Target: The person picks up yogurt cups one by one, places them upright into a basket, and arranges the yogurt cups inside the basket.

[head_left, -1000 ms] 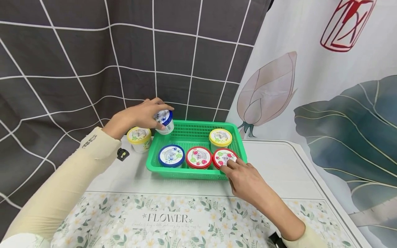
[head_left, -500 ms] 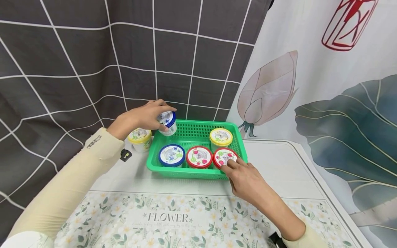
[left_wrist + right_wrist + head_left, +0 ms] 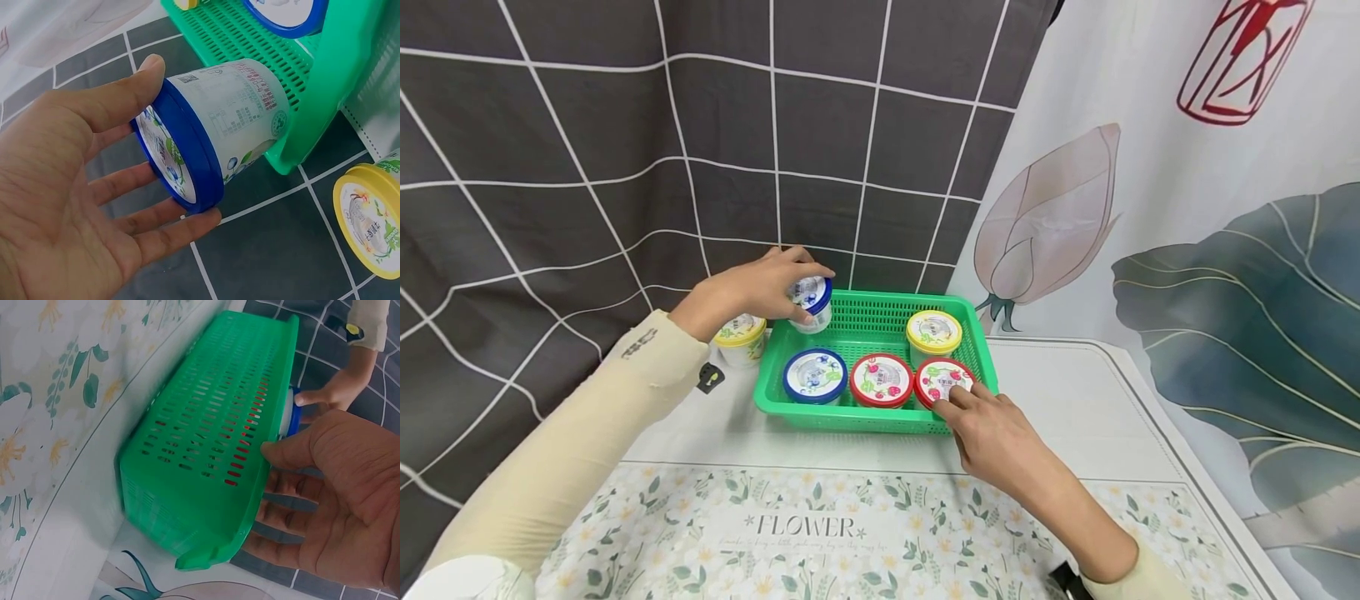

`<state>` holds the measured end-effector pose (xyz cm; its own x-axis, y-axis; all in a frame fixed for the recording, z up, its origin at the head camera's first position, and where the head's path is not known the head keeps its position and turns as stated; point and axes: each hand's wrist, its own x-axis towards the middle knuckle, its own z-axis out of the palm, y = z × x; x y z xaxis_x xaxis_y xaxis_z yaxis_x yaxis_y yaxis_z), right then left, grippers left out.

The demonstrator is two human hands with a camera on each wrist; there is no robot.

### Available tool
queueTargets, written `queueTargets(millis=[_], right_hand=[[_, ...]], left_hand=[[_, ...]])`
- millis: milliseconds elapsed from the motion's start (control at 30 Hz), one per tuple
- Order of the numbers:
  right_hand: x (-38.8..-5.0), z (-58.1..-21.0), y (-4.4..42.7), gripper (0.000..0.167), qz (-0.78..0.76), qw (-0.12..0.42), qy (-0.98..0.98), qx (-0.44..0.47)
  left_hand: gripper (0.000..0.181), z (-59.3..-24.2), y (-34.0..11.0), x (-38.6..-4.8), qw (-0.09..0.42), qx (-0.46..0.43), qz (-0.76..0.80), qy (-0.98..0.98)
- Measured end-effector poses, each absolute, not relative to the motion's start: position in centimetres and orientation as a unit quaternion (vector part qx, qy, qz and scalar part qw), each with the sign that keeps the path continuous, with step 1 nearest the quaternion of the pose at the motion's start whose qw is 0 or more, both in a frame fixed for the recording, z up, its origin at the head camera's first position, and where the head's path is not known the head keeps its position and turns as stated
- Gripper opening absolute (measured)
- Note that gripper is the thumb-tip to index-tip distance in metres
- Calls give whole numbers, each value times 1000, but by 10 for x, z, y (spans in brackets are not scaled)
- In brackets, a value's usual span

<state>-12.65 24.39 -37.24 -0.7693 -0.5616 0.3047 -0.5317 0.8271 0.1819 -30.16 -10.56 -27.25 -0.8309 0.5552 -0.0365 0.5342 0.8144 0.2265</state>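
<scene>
My left hand holds a paper cup with a blue lid, printed with blueberries, by its lid; the thumb and fingers spread round the lid's edge in the left wrist view. The cup is at the back left corner of a green plastic basket, tilted slightly. My right hand grips the basket's near right rim, thumb at the rim and fingers inside, over a red-lidded cup. Inside the basket are another blue-lidded cup, a second red-lidded cup and a yellow-lidded cup.
Outside the basket on the left, another yellow-lidded cup stands on the white table, partly hidden by the left arm. A dark gridded curtain hangs close behind. A floral mat section covers the table's front.
My left hand has moved a little right and down, bringing the blue-lidded cup farther over the basket's back left corner. My right hand and the basket have stayed put.
</scene>
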Motion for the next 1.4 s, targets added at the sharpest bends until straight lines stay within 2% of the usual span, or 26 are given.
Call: queueTargets(millis=[367, 1400], right_hand=[[-127, -372, 244, 27, -44, 177, -939, 293], [-126, -373, 243, 29, -42, 185, -937, 294]], left_hand=[[74, -276, -99, -301, 59, 304, 88, 947], [79, -287, -74, -299, 91, 320, 61, 941]])
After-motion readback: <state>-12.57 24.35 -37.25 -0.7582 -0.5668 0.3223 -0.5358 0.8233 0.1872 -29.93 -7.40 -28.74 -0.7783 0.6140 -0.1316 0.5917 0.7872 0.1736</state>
